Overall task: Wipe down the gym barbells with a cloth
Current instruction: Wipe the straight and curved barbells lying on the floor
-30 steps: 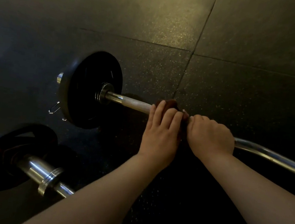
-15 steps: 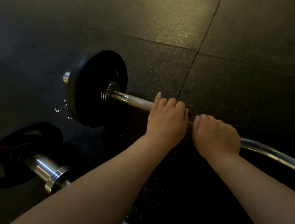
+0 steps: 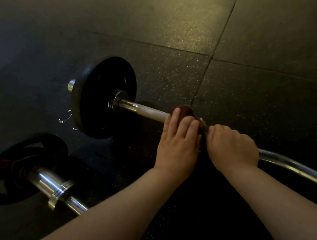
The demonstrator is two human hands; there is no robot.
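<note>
A chrome barbell (image 3: 147, 112) lies on the dark floor with a black plate (image 3: 102, 97) on its left end. A dark reddish cloth (image 3: 186, 110) is wrapped round the bar's knurled part. My left hand (image 3: 178, 142) grips the cloth over the bar, fingers curled across its top. Just to the right, my right hand (image 3: 232, 147) is closed round the bare bar, whose shaft curves away at the right edge. Most of the cloth is hidden under my left hand.
A second barbell (image 3: 52, 185) with a thick chrome sleeve and black plate (image 3: 19, 167) lies at the lower left, close to my left forearm. A spring collar clip (image 3: 66, 116) pokes out beside the first plate. Speckled rubber floor tiles (image 3: 180, 35) stretch beyond.
My left hand has slid the cloth along the bar: toward the plate half a second ago, now back right beside my right hand, with the cloth showing above my fingers again.
</note>
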